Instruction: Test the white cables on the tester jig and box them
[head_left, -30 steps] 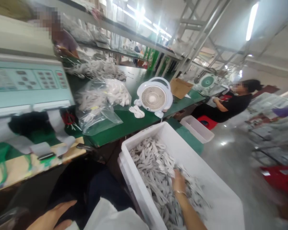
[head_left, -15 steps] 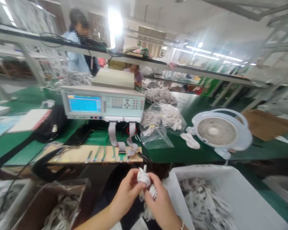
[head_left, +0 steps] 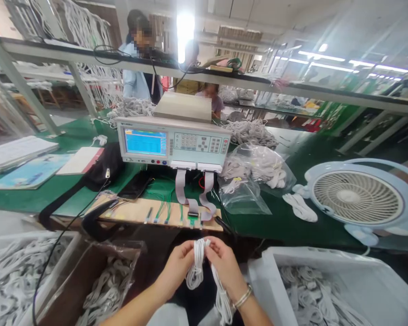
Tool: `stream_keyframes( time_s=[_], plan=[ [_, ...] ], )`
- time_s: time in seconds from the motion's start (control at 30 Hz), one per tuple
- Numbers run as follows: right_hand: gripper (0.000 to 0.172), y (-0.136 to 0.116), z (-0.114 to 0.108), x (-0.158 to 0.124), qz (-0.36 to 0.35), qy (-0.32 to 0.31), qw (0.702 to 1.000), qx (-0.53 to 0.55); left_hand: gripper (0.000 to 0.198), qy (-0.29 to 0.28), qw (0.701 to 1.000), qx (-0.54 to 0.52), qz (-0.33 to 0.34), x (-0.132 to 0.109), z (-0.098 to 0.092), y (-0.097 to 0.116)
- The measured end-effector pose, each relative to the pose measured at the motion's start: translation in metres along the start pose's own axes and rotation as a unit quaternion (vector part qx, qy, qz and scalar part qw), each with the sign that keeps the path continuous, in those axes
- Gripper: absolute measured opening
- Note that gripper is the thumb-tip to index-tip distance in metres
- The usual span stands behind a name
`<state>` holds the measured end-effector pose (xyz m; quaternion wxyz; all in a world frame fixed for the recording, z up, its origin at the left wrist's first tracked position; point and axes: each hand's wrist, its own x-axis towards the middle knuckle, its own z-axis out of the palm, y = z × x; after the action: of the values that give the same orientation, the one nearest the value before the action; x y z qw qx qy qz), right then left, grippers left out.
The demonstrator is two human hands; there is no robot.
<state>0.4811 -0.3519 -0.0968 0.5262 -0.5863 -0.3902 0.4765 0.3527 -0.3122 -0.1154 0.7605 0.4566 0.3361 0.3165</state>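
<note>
With the fingertips of our left hand (head_left: 182,261) we pinch the top of a white cable coil (head_left: 196,269), which hangs down between our hands. Our right hand (head_left: 225,263) closes around a second coil (head_left: 223,304), which dangles below the palm, while its fingertips meet the first coil's upper end; a bracelet (head_left: 242,297) circles that wrist. Both coils are in front of our lap, just short of the green table (head_left: 248,222). To our right a white bin (head_left: 352,271) holds more cables; to our left are a brown box (head_left: 68,283) and another bin, both with cables inside. At the table's near edge lies a wooden board (head_left: 139,213), with grey ribbon cables (head_left: 181,188) running to it from a test instrument (head_left: 199,145). Right of the instrument we see bagged cables (head_left: 268,170), a loose coil (head_left: 299,208) and a pale blue fan (head_left: 357,197).
</note>
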Motion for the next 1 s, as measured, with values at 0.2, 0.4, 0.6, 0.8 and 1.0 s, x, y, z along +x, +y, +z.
stream_keyframes(
  time_s=[0.2,0.4,0.6,0.8,1.0],
  plan=[
    [0.023,0.003,-0.010,0.000,-0.028,0.068,0.997,-0.023,0.025,-0.085,0.992,-0.089,-0.012,-0.009,0.001,0.020],
    [0.024,0.005,0.001,-0.004,-0.084,0.032,0.990,-0.109,0.025,0.016,0.994,-0.043,-0.104,0.009,-0.006,-0.002],
    [0.027,0.013,0.001,-0.001,-0.087,0.048,0.983,-0.151,0.027,0.097,0.993,0.048,0.041,0.022,-0.008,-0.020],
    [0.027,0.018,0.000,0.024,-0.013,-0.022,1.000,-0.017,0.026,0.103,0.992,0.036,0.058,0.027,-0.007,-0.022],
    [0.027,0.017,0.001,0.034,0.011,-0.006,1.000,0.010,0.026,0.068,0.997,0.032,0.004,0.028,-0.021,-0.008]
  ],
)
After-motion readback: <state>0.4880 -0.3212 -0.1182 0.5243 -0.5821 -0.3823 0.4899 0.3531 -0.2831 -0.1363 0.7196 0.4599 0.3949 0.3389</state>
